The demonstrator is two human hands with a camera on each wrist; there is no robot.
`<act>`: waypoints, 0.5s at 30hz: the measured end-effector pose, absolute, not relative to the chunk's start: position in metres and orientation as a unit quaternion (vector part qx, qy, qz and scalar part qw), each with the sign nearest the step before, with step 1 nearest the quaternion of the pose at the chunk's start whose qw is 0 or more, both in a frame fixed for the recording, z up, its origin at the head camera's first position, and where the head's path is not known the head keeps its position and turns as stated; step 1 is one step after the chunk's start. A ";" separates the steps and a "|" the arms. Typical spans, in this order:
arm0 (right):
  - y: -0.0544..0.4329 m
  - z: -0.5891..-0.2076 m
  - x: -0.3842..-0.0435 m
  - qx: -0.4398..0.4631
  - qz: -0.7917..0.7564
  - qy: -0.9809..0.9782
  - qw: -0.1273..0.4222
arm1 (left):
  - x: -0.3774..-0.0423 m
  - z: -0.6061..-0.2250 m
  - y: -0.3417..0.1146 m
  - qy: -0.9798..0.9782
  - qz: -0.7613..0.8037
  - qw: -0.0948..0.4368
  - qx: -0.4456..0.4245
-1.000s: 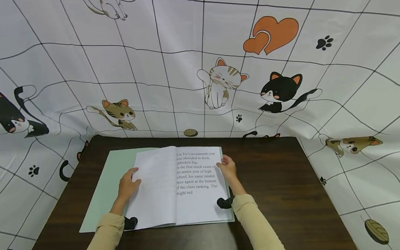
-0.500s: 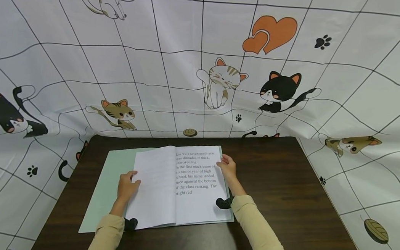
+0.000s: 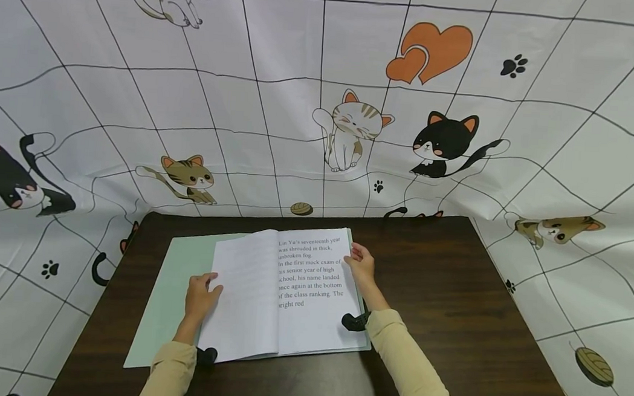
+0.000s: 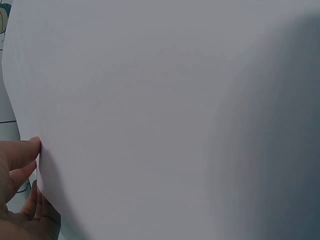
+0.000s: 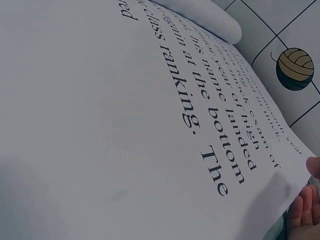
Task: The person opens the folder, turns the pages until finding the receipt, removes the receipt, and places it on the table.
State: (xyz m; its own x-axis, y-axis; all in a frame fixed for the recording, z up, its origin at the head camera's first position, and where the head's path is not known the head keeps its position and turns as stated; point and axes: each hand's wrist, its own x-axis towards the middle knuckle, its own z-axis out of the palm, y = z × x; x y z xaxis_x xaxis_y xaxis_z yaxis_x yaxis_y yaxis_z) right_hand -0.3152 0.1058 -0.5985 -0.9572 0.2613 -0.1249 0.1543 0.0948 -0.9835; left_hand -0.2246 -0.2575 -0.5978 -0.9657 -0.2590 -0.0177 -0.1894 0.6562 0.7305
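Observation:
A book (image 3: pixel 309 331) with a pale green cover (image 3: pixel 163 310) lies spread on the dark wooden table. Its left page is blank; several lines of large black print (image 5: pixel 215 120) fill the upper part of the right page. At the left page's outer edge, my left hand (image 3: pixel 200 298) pinches the paper, the thumb and a finger meeting there in the left wrist view. My right hand (image 3: pixel 363 270) holds the right page's outer edge near the top, thumb in front. In the right wrist view its other fingers (image 5: pixel 304 207) show past the edge, partly cut off.
Bare brown tabletop (image 3: pixel 440 314) extends to the right of the book. A white cloth (image 3: pixel 279 111) with black grid lines and cartoon cats hangs behind and at both sides. Dark wrist-worn pieces (image 3: pixel 355 321) sit close over the pages.
The right page's top edge has risen very slightly, and the left hand has slid a little downward along its edge. Both hands otherwise stay at the page edges.

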 end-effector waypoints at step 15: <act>0.109 -0.597 -0.314 -0.126 0.677 -0.723 0.045 | -0.226 -0.606 -0.262 -0.902 -0.408 0.043 0.133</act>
State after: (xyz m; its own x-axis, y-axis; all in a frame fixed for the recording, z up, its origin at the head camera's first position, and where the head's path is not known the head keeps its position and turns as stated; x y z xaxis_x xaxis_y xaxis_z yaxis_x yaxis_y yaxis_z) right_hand -0.3141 0.1089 -0.5971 -0.9639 0.2442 -0.1060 0.1218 0.0502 -0.9913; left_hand -0.2260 -0.2618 -0.6064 -0.9609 -0.2750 -0.0312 -0.2049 0.6312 0.7481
